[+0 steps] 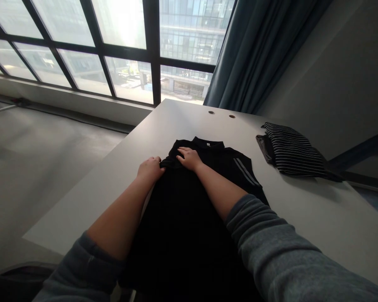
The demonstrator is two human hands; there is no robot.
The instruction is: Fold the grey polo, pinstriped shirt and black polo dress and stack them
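- While I lean over the white table (91, 197), my two bare hands are both on a black collared shirt (182, 226), and it lies flat on the table in front of me, with the collar (204, 144) on the far side.
- My left hand (150, 170) is at the shirt's upper part, and its fingers (157, 161) are curled closed on a folded edge of the black cloth, so I think they pinch this fold.
- My right hand (189, 158) lies flat on the shirt just below the collar. Its fingers (183, 152) are open and a little spread, they press on the cloth and do not grip anything.
- Two grey stripes (245, 172) run on the shirt's shoulder part, to the right of my right hand.
- Grey sleeves (258, 235) cover my forearms up to near the wrists.
- A folded black cloth with white stripes (291, 149) lies on the table to the right, well apart from the shirt, and a dark brownish cloth edge (263, 149) comes out under it.
- Two small round holes (222, 114) are in the table near its far edge.
- Behind the table there is a large window (122, 50) with dark frames and a blue-grey curtain (258, 50).
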